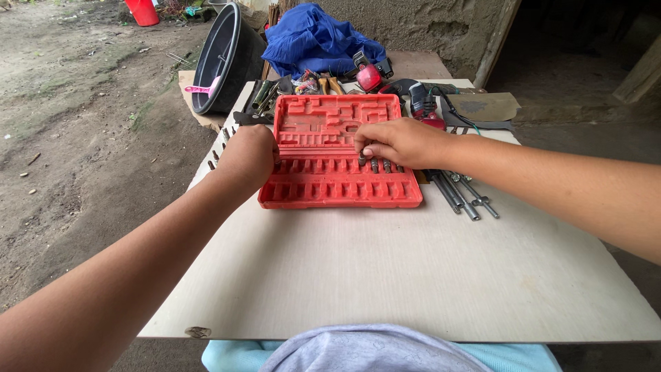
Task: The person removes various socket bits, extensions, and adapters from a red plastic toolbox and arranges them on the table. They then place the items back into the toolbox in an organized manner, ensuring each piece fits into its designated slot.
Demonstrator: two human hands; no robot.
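A: Starting close in, grey cloth [368,348] at the bottom edge, then the pale board table [413,275] stretching out bare in front.

B: And both arms reach across it to the red socket tray [341,186]. It lies flat near the table's far left part, rows of slots facing up.

A: Left hand [248,157] sits at the tray's left edge, fingers curled down over the rim, touching it. Can't tell whether anything is inside that curl.

B: Right hand [403,142] is over the tray's middle row. Fingertips pinched together on a small dark metal socket [362,159], with a few more sockets [385,166] standing in the slots just beside it.

A: Right of the tray, a bundle of long metal rods [465,196] lies on the table, partly under that forearm.

B: Small bits [219,153] lined up just off the tray's left side too.

A: Farther back, pliers and a red power tool [421,105] in a clutter.

B: Beyond that, blue cloth [317,38] heaped up, a black tub [227,58] tilted on the dirt.
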